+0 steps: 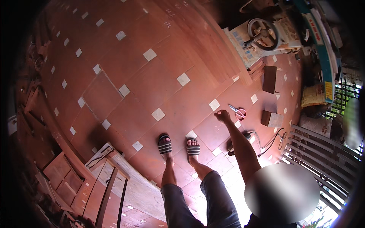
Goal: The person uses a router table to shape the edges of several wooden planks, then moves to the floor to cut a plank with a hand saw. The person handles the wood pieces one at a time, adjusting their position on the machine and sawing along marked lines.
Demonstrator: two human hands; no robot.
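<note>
A blurred patch (281,193) cuts off your right forearm (243,148); your left hand is out of view, so I can't tell its state. Your right hand (222,116) looks curled, its grip unclear; red-handled snips (236,110) lie just beside it at 3 o'clock. From your feet (165,146), red tiled floor (144,79) opens towards 11; slatted railing (320,151) edges 3.

The floor (171,95) is showing reddish brown with a repeating pattern of small white squares. The scissors (236,110) are presenting pinkish-red handles and silvery blades. The sandals (165,147) are bearing dark and pale stripes. The shorts (218,197) are appearing dark.
</note>
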